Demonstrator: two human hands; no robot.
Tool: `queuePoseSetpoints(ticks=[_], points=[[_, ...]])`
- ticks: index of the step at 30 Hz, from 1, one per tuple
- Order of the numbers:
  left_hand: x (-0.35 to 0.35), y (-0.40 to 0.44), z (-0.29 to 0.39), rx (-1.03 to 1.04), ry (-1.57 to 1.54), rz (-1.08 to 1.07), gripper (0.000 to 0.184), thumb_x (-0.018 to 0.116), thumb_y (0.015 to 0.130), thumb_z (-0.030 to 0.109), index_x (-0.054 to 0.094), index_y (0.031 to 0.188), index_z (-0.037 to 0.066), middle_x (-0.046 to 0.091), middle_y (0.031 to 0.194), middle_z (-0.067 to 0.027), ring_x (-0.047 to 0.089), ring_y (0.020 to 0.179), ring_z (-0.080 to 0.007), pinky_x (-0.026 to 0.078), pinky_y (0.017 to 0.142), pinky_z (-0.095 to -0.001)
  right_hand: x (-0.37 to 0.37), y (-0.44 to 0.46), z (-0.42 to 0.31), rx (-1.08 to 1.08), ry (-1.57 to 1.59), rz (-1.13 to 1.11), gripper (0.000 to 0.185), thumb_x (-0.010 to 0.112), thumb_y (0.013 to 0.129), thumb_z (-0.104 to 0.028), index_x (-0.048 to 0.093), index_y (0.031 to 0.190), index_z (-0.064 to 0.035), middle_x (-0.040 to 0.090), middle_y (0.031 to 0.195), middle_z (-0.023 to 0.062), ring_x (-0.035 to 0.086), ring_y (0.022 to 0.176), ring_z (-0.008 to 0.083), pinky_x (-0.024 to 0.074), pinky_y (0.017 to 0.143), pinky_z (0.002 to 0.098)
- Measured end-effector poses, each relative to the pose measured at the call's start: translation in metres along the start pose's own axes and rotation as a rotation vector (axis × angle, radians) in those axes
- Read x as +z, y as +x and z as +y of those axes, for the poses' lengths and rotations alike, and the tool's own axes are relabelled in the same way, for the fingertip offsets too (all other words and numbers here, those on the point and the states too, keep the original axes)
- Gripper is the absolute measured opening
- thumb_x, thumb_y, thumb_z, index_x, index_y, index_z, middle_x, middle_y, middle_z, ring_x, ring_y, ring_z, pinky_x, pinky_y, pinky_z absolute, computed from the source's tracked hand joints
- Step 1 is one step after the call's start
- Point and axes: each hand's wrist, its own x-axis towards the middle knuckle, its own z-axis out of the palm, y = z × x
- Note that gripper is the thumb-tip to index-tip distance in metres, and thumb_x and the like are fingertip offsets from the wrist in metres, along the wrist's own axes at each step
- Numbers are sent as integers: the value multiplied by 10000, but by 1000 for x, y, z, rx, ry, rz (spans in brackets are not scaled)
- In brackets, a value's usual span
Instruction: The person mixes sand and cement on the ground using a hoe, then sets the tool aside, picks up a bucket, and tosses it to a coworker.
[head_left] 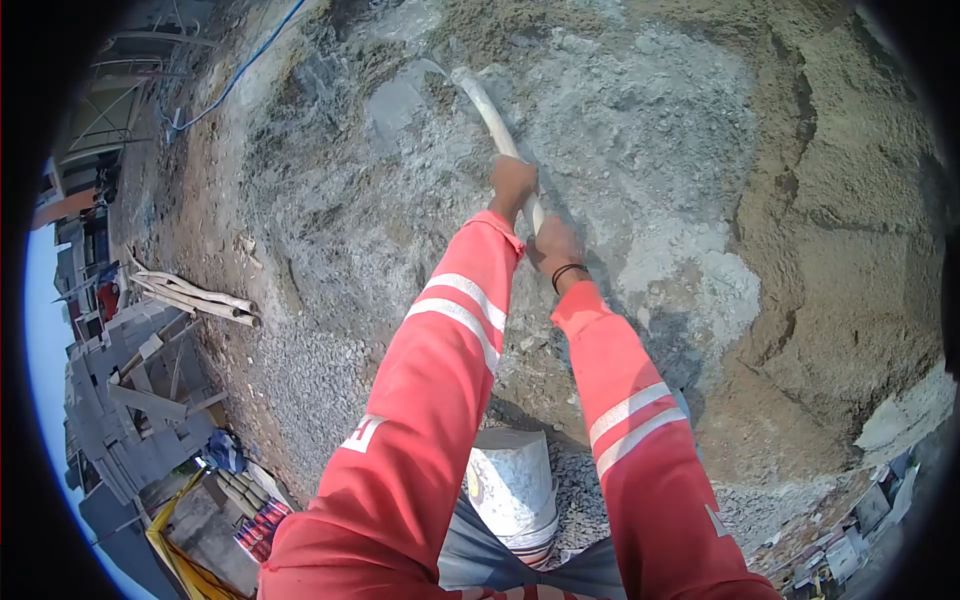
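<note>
Both my hands grip the pale wooden handle of a hoe [490, 112], which reaches away from me over the ground. My left hand [513, 184] is closed round the handle farther along. Lower down, nearer my body, my right hand [557, 248] is wrapped round it, with a dark band at the wrist. The hoe's head, at the far end, seems to lie flat against a heap of grey powdery mix [620, 130]; its metal partly blends in with the grey.
Brown sand [850, 280] is piled on the right. A whitish bucket [512, 485] stands close in front of my legs, beside grey gravel [320, 390]. At left lie wooden poles [195, 296] and stacked boards [140, 400]. A blue hose [245, 70] runs along the upper left.
</note>
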Motion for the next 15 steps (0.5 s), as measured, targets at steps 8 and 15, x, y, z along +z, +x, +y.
queuePoseSetpoints(ticks=[8, 15], points=[[-3, -161, -79, -263, 67, -314, 509, 656, 700, 204, 521, 1053, -137, 621, 989, -322, 635, 967, -400, 521, 819, -430, 70, -170, 62, 148, 6, -74, 381, 593, 773, -209, 546, 1111, -39, 617, 1018, 264, 597, 919, 450, 487, 772, 498], [-16, -156, -41, -197, -134, -521, 419, 564, 759, 182, 509, 1043, -121, 619, 942, -272, 646, 877, -363, 533, 739, -431, -25, -173, 8, 103, -6, -103, 397, 678, 733, -239, 564, 958, 68, 633, 700, 171, 655, 672, 352, 508, 642, 435]])
